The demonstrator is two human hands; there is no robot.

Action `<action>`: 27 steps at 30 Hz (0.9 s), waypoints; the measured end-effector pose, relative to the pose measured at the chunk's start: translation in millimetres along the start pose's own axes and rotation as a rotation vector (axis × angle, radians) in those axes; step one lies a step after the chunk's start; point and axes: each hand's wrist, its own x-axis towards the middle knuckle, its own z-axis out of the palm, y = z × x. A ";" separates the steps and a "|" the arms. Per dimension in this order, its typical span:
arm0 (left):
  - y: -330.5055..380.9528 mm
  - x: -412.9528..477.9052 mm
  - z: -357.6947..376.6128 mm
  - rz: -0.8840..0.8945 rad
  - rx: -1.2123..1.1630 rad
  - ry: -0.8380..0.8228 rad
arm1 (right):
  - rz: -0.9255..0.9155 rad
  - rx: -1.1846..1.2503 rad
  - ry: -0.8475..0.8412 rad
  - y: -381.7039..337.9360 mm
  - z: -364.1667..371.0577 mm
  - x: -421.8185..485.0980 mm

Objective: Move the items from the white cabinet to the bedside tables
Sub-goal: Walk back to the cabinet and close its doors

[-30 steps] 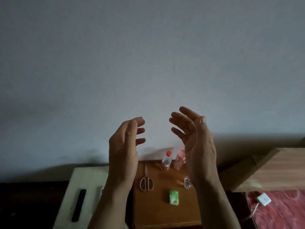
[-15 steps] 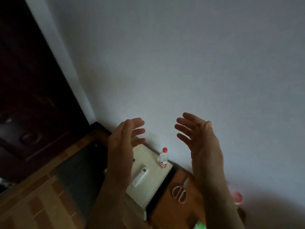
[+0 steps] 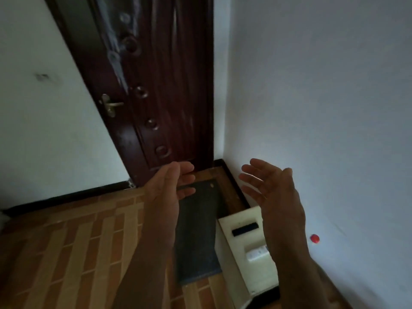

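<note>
**White cabinet items wait while both hands are raised empty**

The white cabinet (image 3: pixel 245 248) stands against the right-hand wall, just past the dark mat's (image 3: pixel 196 230) right edge. On its top lie a black remote (image 3: pixel 244 229) near the far edge and a white remote (image 3: pixel 256 255) nearer the middle; a red bottle cap (image 3: pixel 314 238) shows beyond the right forearm, the bottle itself hidden.

The left hand (image 3: pixel 166 192) and right hand (image 3: pixel 272 192) are lifted above the floor, palms facing each other, fingers spread and loosely curled, gripping nothing. They seem free for a pickup, though no reach is evident.

The dark door (image 3: pixel 156 85) fills the corner ahead. No bedside table is visible. The right forearm covers part of the cabinet top.
</note>
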 end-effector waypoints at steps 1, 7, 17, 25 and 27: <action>2.0 2.9 -13.2 0.010 0.012 0.018 | 0.007 0.006 -0.021 3.5 12.6 3.0; 20.1 24.4 -125.6 0.049 0.057 0.180 | 0.015 -0.024 -0.199 25.1 129.2 8.7; 36.9 24.2 -300.3 -0.004 -0.003 0.500 | 0.082 -0.043 -0.458 70.7 311.9 -14.8; 40.0 22.8 -389.6 0.058 0.029 0.675 | 0.198 -0.099 -0.655 108.4 421.7 -24.3; 38.4 26.7 -409.4 0.060 0.048 0.722 | 0.218 -0.081 -0.714 118.9 448.3 -22.5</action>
